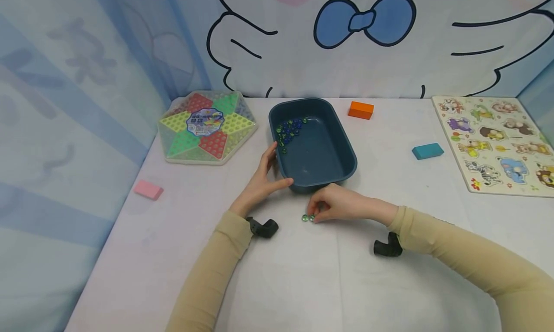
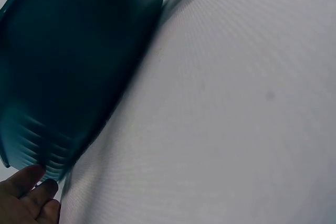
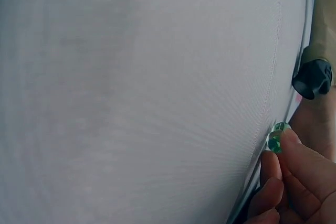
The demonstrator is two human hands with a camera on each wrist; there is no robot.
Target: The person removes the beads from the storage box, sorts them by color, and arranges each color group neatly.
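Right in the middle of the white table sits a dark blue tub, and both hands are working at its near end. Left hand rests against the tub's near-left corner, fingers straight-ish and spread along the side wall, thumb running along the near wall; in the left wrist view you only get the fingertips touching the tub's ribbed outside. Right hand is down on the table just near of the tub, fingers curled in and bunched together, tips pinching at a couple of small green glass beads. The right wrist view shows those beads right at the fingertips, lying on the cloth.

Inside the tub's far-left corner there's a little pile of blue and green beads. Further left is a hexagonal Chinese checkers board, with a pink block near it. An orange block and a teal block lie right of the tub, and an animal puzzle board sits at the right edge.
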